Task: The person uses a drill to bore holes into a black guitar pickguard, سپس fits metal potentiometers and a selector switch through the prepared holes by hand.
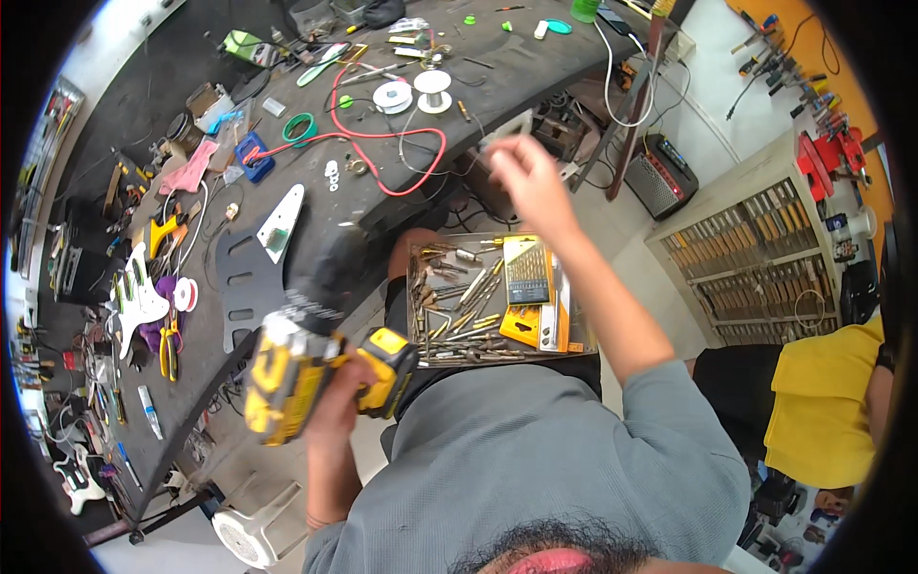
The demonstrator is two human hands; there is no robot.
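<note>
My left hand (339, 402) grips the handle of a yellow and black cordless drill (287, 378). The drill's blurred black chuck end points up toward the bench edge, and its battery (389, 368) faces my lap. My right hand (524, 177) is raised beside the bench's front edge, fingers drawn together. Motion blur hides what, if anything, they pinch. On my lap rests a clear shallow box (410, 297) filled with loose drill bits (469, 311). It also holds a yellow drill bit set (528, 271) and an orange-yellow packet (523, 327).
Along the dark workbench (382, 225) lie a red cable (442, 143), wire spools (433, 91), a dark pickguard plate (247, 277) and a white pickguard (139, 297). To the right stand a file rack (755, 253) and a small amplifier (660, 177). Someone in yellow (827, 402) is at far right.
</note>
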